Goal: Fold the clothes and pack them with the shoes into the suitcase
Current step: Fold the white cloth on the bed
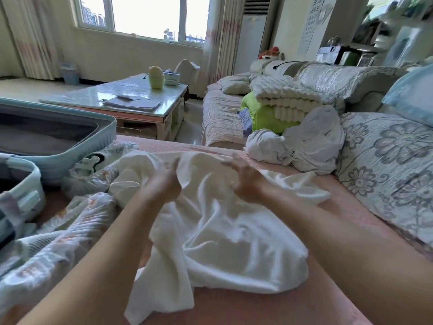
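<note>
On the pink sofa cover (246, 308), my left hand (164, 184) pinches the far edge of the white garment (229, 242), my right hand (243, 179) spread-fingered alongside, aiming to stretch it flat for folding.

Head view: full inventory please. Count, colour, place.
white garment: 1, white, crumpled on pink cover, centre
suitcase: 1, light blue, open, left
shoes: count unclear, white, beside suitcase
patterned cloth: 1, white and orange, lower left
clothes heap: 1, white, right
blanket: 1, white, folded on green bundle, sofa
coffee table: 1, pale, behind suitcase
papers: 1 stack, white, on coffee table
jar: 1, yellow, on coffee table
bin: 1, blue-grey, under window
left hand: 1, grips white garment
right hand: 1, fingers spread over white garment
</note>
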`<state>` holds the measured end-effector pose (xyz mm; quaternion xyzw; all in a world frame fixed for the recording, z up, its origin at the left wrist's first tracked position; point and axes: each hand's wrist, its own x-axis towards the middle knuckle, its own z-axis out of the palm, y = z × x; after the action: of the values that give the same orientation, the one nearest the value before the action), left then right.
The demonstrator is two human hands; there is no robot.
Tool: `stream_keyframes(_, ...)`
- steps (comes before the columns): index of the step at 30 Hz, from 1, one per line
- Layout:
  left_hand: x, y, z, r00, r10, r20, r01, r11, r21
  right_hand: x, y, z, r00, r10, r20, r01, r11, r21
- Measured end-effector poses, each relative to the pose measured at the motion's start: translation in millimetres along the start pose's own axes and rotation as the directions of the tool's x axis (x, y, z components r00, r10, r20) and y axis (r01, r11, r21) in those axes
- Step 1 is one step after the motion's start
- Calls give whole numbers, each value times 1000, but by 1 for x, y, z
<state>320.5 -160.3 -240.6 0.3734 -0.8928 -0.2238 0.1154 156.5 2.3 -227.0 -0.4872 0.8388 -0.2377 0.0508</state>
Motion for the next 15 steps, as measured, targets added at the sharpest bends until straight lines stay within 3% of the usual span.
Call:
stream_keyframes(3, -30, 10, 7, 970, 166, 180, -182, 981, 74, -60, 0, 15, 997, -34, 68, 36, 999, -30)
stream_keyframes(7, -72, 19, 3, 907, 213, 364, -279, 951, 137, -135, -14, 9, 981, -81, 177, 79, 997, 19)
stream_keyframes(11, -126, 20, -11, 843, 135, 521, -238, 962, 134, -183, -13, 11, 940, -39, 339, 122, 966, -230)
stream_keyframes(13, -152, 15, -13, 809, 63, 585, -237, 944, 227, -190, -9, 9, 953, 37, 301, 51, 958, -281)
stream_keyframes(15, -171, 11, -16, 824, 14, 566, -232, 920, 315, -194, -9, -3, 970, 111, 218, -70, 980, -188)
